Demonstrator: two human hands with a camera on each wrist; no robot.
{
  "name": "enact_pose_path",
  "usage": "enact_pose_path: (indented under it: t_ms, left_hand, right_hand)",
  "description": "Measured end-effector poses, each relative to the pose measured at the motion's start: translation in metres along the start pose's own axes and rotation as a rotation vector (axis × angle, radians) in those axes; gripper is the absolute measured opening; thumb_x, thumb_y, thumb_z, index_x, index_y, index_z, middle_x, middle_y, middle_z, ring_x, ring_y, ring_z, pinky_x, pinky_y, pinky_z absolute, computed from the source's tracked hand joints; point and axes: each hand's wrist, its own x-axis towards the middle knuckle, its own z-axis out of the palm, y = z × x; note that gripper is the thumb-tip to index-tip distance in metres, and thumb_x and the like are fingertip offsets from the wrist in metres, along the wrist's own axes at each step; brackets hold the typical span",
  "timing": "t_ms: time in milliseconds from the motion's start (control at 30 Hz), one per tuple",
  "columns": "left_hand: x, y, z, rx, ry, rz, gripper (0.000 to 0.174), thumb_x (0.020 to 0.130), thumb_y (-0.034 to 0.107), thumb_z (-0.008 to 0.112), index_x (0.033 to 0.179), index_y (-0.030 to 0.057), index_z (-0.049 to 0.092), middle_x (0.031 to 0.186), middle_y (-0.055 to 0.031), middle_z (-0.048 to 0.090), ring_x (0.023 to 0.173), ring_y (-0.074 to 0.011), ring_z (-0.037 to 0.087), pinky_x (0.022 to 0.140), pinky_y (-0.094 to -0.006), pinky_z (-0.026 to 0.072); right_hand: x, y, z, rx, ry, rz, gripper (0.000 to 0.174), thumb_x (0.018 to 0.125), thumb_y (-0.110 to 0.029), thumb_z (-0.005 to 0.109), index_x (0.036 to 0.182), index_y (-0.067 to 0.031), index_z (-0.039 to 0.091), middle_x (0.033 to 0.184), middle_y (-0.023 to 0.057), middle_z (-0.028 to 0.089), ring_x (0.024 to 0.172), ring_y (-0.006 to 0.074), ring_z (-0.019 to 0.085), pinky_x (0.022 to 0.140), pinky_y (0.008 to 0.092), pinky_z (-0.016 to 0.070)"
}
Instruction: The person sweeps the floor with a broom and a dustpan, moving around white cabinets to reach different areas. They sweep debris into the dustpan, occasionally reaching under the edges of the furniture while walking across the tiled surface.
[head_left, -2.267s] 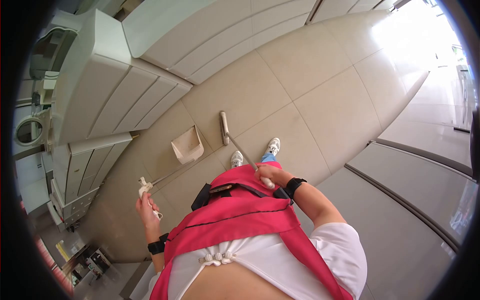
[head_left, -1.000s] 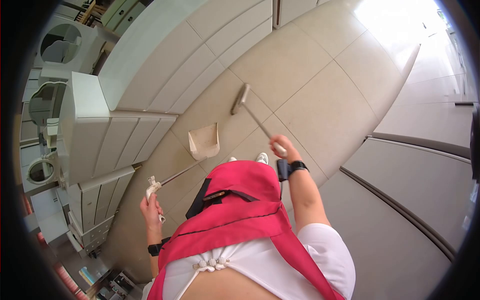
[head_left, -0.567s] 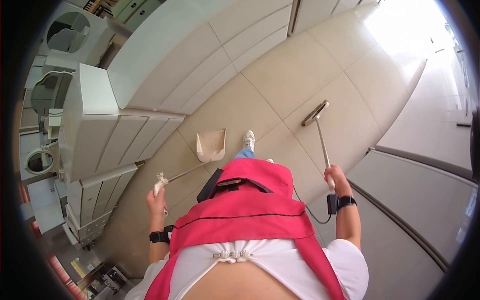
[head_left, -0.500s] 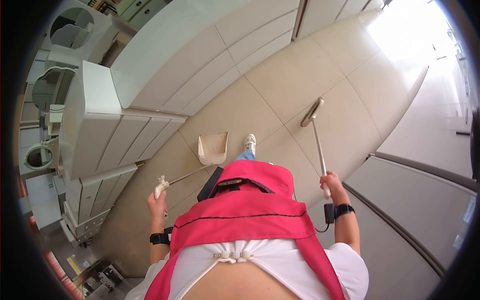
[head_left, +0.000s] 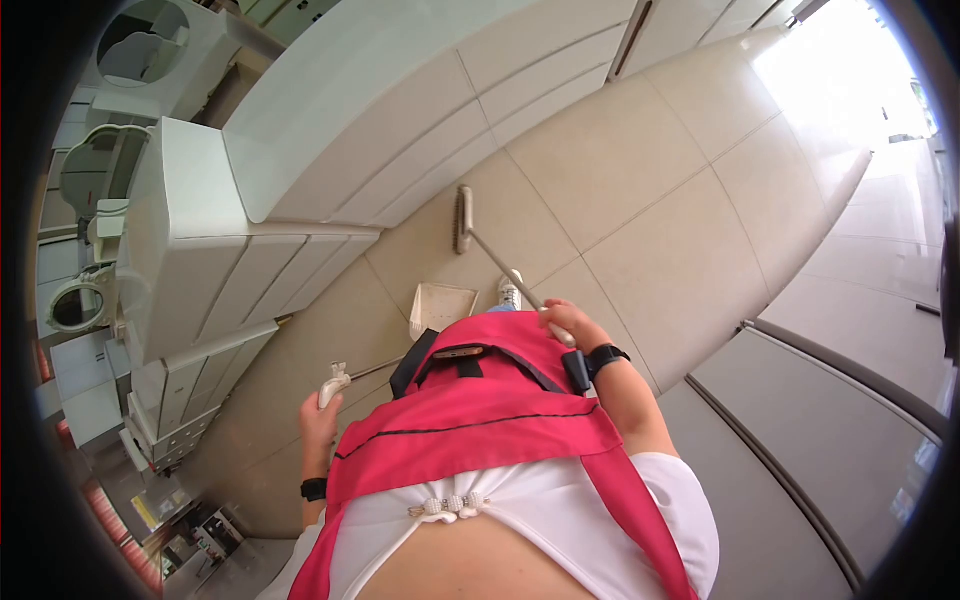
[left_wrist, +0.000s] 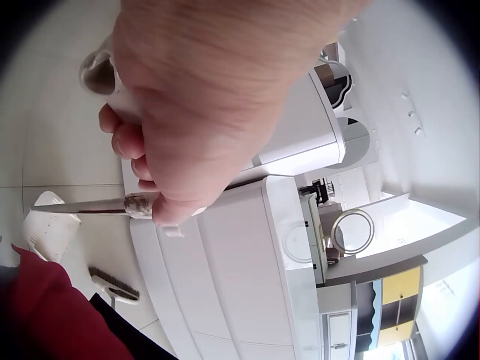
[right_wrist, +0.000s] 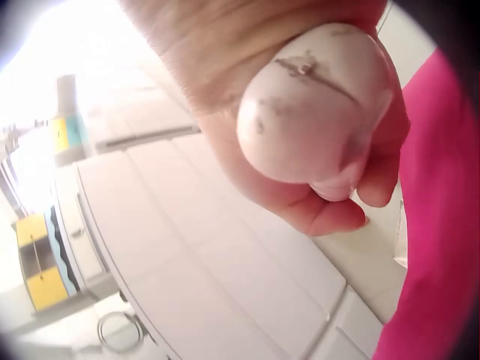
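My left hand (head_left: 318, 425) grips the white handle of a long-handled dustpan (head_left: 440, 300). The pan lies on the floor in front of me, its near part hidden behind the apron. In the left wrist view, fingers (left_wrist: 129, 139) curl round the handle, and the pan shows at lower left. My right hand (head_left: 568, 320) grips the upper end of a broom (head_left: 463, 222), whose bristle head is at the floor beyond the pan, towards the cabinets. The rounded end of the broom handle (right_wrist: 311, 105) sticks out of my fist in the right wrist view.
White drawer cabinets (head_left: 290, 275) line the left side. Large grey panels (head_left: 770, 430) with dark edging stand at the right. A shoe (head_left: 510, 290) is beside the pan on the beige tiled floor (head_left: 640, 240). Several mirrors (head_left: 80, 305) stand at far left.
The broom first swung out to the right, away from the dustpan, then swept back left to beyond the pan. The dustpan stays in my left hand, now partly behind the apron.
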Motion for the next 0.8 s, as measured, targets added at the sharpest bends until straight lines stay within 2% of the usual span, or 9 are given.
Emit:
enact_pose_path:
  t_ms: [67, 167, 333, 433, 500, 533, 600, 700, 800]
  left_hand:
    - [0.009, 0.002, -0.002, 0.057, -0.024, 0.017, 0.017, 0.078, 0.016, 0.067, 0.083, 0.0014, 0.061, 0.061, 0.0032, 0.049, 0.055, -0.0054, 0.041, 0.048, -0.0255, 0.0348]
    - [0.017, 0.002, -0.005, 0.044, -0.034, -0.021, 0.017, 0.076, 0.016, 0.068, 0.079, 0.0012, 0.060, 0.063, 0.0032, 0.051, 0.059, -0.0059, 0.041, 0.051, -0.0260, 0.0364]
    - [0.034, -0.023, -0.016, 0.148, -0.025, 0.017, 0.025, 0.072, 0.019, 0.070, 0.074, -0.0020, 0.057, 0.058, -0.0032, 0.048, 0.057, -0.0078, 0.042, 0.050, -0.0285, 0.0374]
    - [0.033, -0.018, -0.025, 0.229, -0.074, 0.047, 0.029, 0.070, 0.021, 0.071, 0.072, -0.0030, 0.055, 0.055, -0.0069, 0.047, 0.056, -0.0084, 0.041, 0.049, -0.0303, 0.0376]
    - [0.035, -0.020, -0.032, 0.261, -0.119, 0.060, 0.030, 0.070, 0.021, 0.071, 0.071, -0.0030, 0.054, 0.054, -0.0081, 0.046, 0.055, -0.0086, 0.041, 0.048, -0.0310, 0.0376]
    - [0.033, -0.028, -0.035, 0.268, -0.140, 0.068, 0.029, 0.070, 0.021, 0.070, 0.070, -0.0028, 0.054, 0.054, -0.0082, 0.046, 0.055, -0.0086, 0.040, 0.048, -0.0312, 0.0375]
    - [0.031, -0.033, -0.037, 0.251, -0.154, 0.064, 0.029, 0.071, 0.021, 0.070, 0.069, -0.0026, 0.053, 0.054, -0.0086, 0.046, 0.054, -0.0089, 0.040, 0.048, -0.0314, 0.0375]
    - [0.021, -0.034, -0.038, 0.209, -0.139, 0.043, 0.030, 0.071, 0.021, 0.070, 0.067, -0.0025, 0.052, 0.053, -0.0097, 0.045, 0.053, -0.0096, 0.040, 0.048, -0.0318, 0.0374]
    - [0.019, -0.042, -0.040, 0.205, -0.123, 0.056, 0.030, 0.071, 0.020, 0.070, 0.066, -0.0027, 0.051, 0.053, -0.0116, 0.045, 0.052, -0.0105, 0.040, 0.048, -0.0323, 0.0376]
  right_hand:
    - [0.008, 0.024, -0.035, -0.014, 0.016, 0.011, 0.049, 0.074, -0.008, 0.055, 0.122, -0.0020, 0.045, 0.073, 0.0064, 0.056, 0.050, 0.0140, 0.054, 0.042, 0.0280, 0.0432]
    - [-0.042, 0.045, -0.100, 0.031, 0.076, 0.112, 0.010, 0.074, -0.010, 0.053, 0.084, -0.0088, 0.053, 0.062, 0.0058, 0.055, 0.045, 0.0145, 0.054, 0.036, 0.0291, 0.0435]
    - [-0.108, 0.023, -0.136, 0.089, 0.299, 0.303, 0.003, 0.074, -0.010, 0.052, 0.075, -0.0081, 0.050, 0.056, 0.0057, 0.052, 0.041, 0.0172, 0.049, 0.035, 0.0314, 0.0376]
    - [-0.115, 0.005, -0.114, -0.625, 0.215, -0.469, 0.002, 0.073, -0.007, 0.053, 0.075, -0.0067, 0.051, 0.057, 0.0060, 0.053, 0.045, 0.0177, 0.050, 0.038, 0.0324, 0.0380]
    - [-0.082, 0.013, -0.113, -0.363, 0.186, -0.126, 0.012, 0.070, -0.003, 0.055, 0.083, -0.0031, 0.053, 0.065, 0.0085, 0.052, 0.053, 0.0193, 0.053, 0.044, 0.0327, 0.0418]
    - [-0.084, 0.010, -0.102, -0.361, 0.202, -0.091, 0.016, 0.069, -0.002, 0.057, 0.084, -0.0023, 0.055, 0.068, 0.0090, 0.053, 0.056, 0.0198, 0.055, 0.047, 0.0318, 0.0436]
    - [-0.106, -0.028, -0.060, 0.002, 0.353, 0.183, 0.023, 0.068, 0.002, 0.055, 0.091, 0.0000, 0.053, 0.069, 0.0094, 0.050, 0.056, 0.0208, 0.054, 0.047, 0.0334, 0.0452]
    - [-0.121, -0.044, -0.029, 0.108, 0.287, 0.249, 0.038, 0.067, 0.003, 0.056, 0.104, -0.0003, 0.046, 0.070, 0.0093, 0.050, 0.054, 0.0193, 0.052, 0.044, 0.0328, 0.0434]
    - [-0.101, -0.047, -0.016, -0.100, 0.063, 0.273, 0.045, 0.072, 0.000, 0.054, 0.116, 0.0011, 0.045, 0.073, 0.0060, 0.051, 0.056, 0.0158, 0.051, 0.050, 0.0275, 0.0443]
